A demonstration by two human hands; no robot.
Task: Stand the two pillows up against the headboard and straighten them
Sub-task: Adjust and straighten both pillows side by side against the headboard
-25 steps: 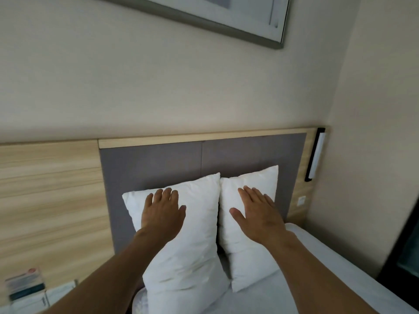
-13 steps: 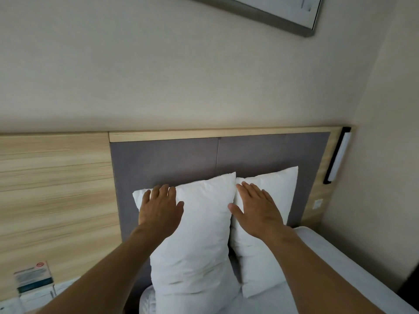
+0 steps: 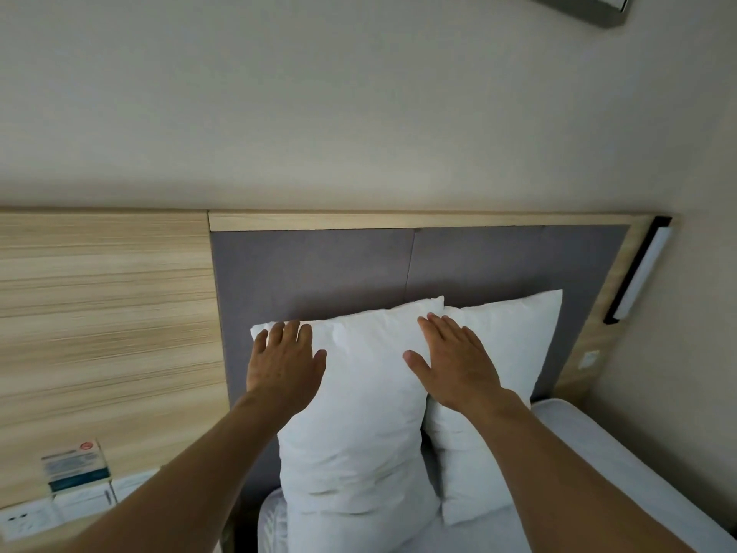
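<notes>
Two white pillows stand upright against the grey padded headboard [image 3: 339, 269]. The left pillow [image 3: 359, 417] overlaps the right pillow [image 3: 514, 345] slightly at its inner edge. My left hand [image 3: 283, 361] lies flat on the left pillow's upper left corner, fingers spread. My right hand [image 3: 454, 361] presses flat where the two pillows meet, fingers on the left pillow's upper right corner and palm over the right pillow. Neither hand grips anything.
The white mattress [image 3: 598, 453] runs down to the right. A wood panel [image 3: 103, 313] flanks the headboard on the left, with a small card [image 3: 75, 464] and wall sockets [image 3: 24, 520] below it. A wall lamp [image 3: 638, 269] hangs at the right. A picture frame corner [image 3: 586, 6] shows above.
Both hands have slid up and outward toward the left pillow's top corners. The view has shifted left and down, so the pillows sit further right in frame.
</notes>
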